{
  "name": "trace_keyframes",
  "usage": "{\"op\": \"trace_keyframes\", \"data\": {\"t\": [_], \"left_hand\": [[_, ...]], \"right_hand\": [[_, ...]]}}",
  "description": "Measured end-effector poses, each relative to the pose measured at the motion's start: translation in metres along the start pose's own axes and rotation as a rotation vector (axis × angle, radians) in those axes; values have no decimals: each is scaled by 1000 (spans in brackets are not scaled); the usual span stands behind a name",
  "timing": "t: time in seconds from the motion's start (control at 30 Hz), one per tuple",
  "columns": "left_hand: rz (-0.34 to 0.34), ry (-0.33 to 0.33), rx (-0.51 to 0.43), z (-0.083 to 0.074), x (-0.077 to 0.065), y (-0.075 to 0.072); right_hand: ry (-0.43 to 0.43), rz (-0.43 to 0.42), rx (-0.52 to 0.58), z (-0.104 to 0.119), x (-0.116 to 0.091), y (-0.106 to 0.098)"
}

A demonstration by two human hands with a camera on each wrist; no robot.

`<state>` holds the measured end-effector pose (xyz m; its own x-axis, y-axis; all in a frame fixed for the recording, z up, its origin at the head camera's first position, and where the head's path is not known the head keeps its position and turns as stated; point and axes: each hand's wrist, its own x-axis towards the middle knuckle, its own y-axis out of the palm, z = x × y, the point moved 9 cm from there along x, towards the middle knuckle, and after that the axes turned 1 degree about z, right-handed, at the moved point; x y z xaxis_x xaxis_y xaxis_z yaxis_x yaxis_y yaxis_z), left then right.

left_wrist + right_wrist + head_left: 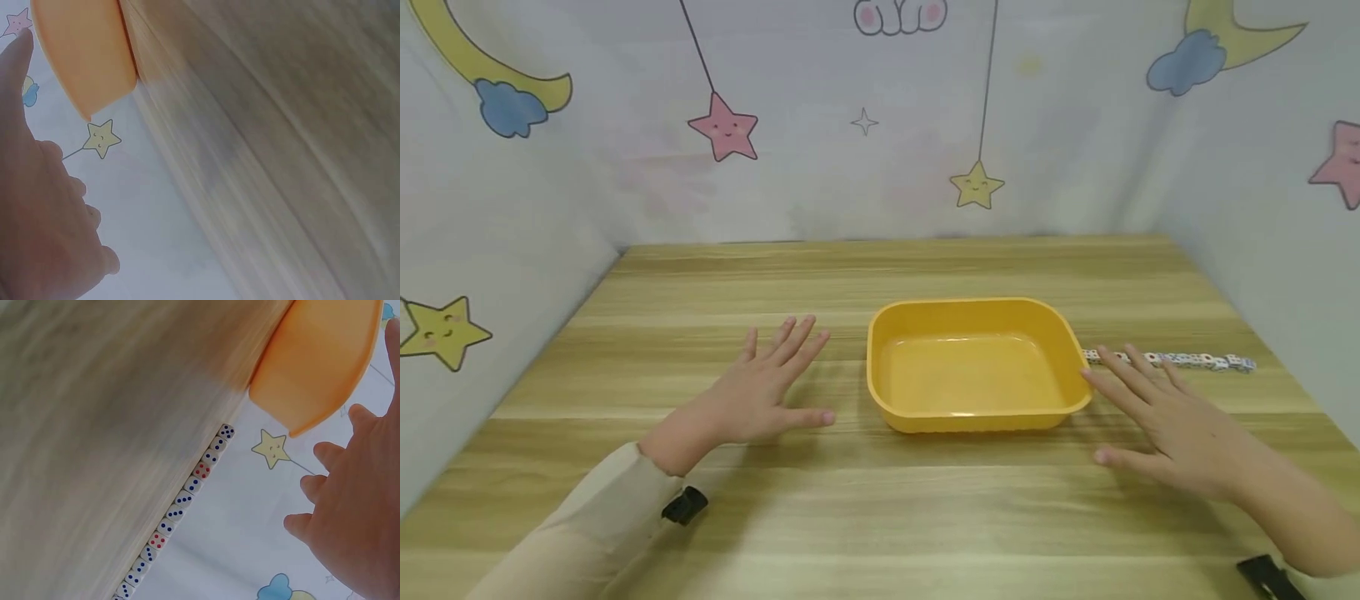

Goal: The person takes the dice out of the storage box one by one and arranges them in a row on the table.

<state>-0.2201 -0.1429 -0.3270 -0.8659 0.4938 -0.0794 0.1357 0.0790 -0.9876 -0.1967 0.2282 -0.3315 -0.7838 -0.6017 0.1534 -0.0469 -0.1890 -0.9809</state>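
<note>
A yellow plastic tub (970,421) with rounded corners sits on the wooden table, and nothing lies on its visible floor. To its left my left hand (752,400) is spread with straight fingers and holds nothing. My right hand (1187,433) is spread at the tub's right side, its fingertips close to the rim in the head view. Behind that hand runs a row of white dice (1198,360), partly covered by the fingers. In the right wrist view the dice (184,499) stand side by side in a line, with blue and red pips.
The wood-grain table (880,508) meets a pale cloth backdrop (850,192) at the back and on both sides. Printed stars, moons and clouds decorate the cloth. A black strap piece (685,505) shows at the left sleeve, another (1270,577) by the right wrist.
</note>
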Motion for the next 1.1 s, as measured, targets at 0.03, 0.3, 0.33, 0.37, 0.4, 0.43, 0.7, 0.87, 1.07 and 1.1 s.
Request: {"op": "trace_keyframes", "data": {"t": [0.03,0.3,0.33,0.37,0.4,0.43,0.7,0.87,1.07,1.1], "left_hand": [[-3,7,-3,-1,2,0],[-14,63,-57,-15,21,10],[-19,72,-61,-18,23,10],[-28,81,-69,-21,25,10],[-31,125,-89,-30,35,10],[-34,172,-113,-39,44,10],[-20,466,-386,-110,75,14],[30,513,-367,-113,76,16],[178,328,-348,-40,60,30],[178,327,-352,-22,56,32]], "right_hand": [[15,0,3,-1,-3,-1],[103,-17,26,-6,-33,-13],[117,-22,39,-8,-37,-15],[133,-30,50,-10,-40,-18],[198,-37,63,-14,-56,-22],[269,-43,83,-19,-70,-26],[936,-99,482,-86,-195,-45],[1250,-301,725,-84,-258,-23],[1369,-484,615,-80,-244,-20],[1362,-497,604,-85,-230,-24]]}}
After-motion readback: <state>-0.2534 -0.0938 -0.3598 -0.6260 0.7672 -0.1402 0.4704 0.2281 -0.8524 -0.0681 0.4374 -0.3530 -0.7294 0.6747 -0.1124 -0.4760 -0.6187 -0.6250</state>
